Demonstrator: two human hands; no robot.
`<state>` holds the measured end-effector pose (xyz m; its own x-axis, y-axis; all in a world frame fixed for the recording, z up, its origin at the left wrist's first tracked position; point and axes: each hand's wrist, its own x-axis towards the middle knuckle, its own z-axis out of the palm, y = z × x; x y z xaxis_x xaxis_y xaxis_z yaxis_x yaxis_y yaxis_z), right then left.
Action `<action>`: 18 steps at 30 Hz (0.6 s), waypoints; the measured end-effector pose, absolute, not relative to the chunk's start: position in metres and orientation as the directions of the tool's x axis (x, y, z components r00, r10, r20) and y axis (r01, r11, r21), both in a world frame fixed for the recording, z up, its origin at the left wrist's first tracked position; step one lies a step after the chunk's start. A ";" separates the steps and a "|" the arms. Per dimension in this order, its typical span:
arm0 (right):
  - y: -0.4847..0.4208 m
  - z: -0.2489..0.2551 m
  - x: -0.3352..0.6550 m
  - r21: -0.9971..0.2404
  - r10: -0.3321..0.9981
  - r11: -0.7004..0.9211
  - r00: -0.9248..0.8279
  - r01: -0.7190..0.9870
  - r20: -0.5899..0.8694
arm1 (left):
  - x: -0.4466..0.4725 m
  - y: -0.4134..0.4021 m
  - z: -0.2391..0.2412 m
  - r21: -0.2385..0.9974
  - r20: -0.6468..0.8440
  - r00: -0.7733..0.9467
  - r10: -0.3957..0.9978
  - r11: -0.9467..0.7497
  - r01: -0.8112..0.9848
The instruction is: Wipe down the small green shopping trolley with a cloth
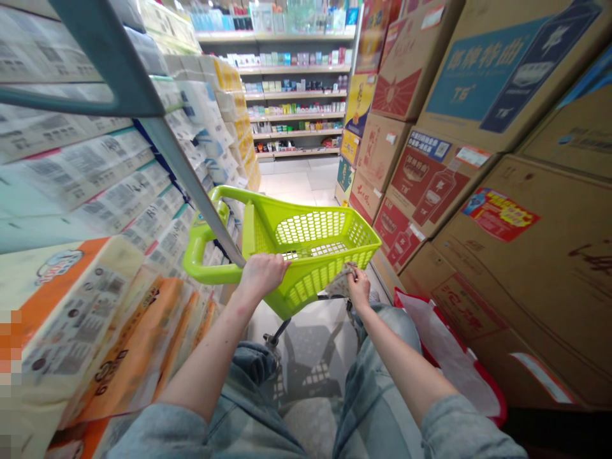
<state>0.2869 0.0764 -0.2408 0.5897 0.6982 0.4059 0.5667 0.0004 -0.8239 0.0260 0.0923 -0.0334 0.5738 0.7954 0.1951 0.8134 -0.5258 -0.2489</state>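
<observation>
A lime-green plastic shopping cart (306, 280) with a lattice basket stands in front of my knees, its looped handle to the left. My left hand (264, 275) is closed over the near rim of the basket, close to the foot of a grey metal pole. In my right hand (359, 288) is a patterned cloth (340, 282), pinched by the fingers and lying against the basket's outer near side, toward its right end. Nothing shows inside the basket apart from its lattice walls and floor.
Stacked paper packs (109, 172) line the left side, and cardboard cartons (459, 210) rise on the right. Shelves (296, 95) of small goods stand at the aisle's end. A red-edged white bag (444, 338) lies by my right leg. The grey pole (191, 185) slants across the upper left.
</observation>
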 end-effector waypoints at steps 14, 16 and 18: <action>0.070 -0.239 0.271 -0.888 0.738 0.008 0.597 0.460 0.316 | 0.027 0.091 -0.033 -0.229 0.208 0.581 0.787 -0.538 0.811; 0.066 -0.243 0.263 -0.911 0.754 0.019 0.592 0.412 0.284 | 0.027 0.091 -0.033 -0.231 0.211 0.581 0.786 -0.538 0.811; 0.068 -0.246 0.255 -0.926 0.762 0.028 0.592 0.376 0.263 | 0.028 0.090 -0.034 -0.233 0.213 0.583 0.784 -0.538 0.810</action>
<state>0.2546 0.0681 -0.2456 0.5918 0.7619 0.2630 0.3758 0.0279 -0.9263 0.0276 0.0905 -0.0336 0.5826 0.7843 0.2133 0.8099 -0.5383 -0.2330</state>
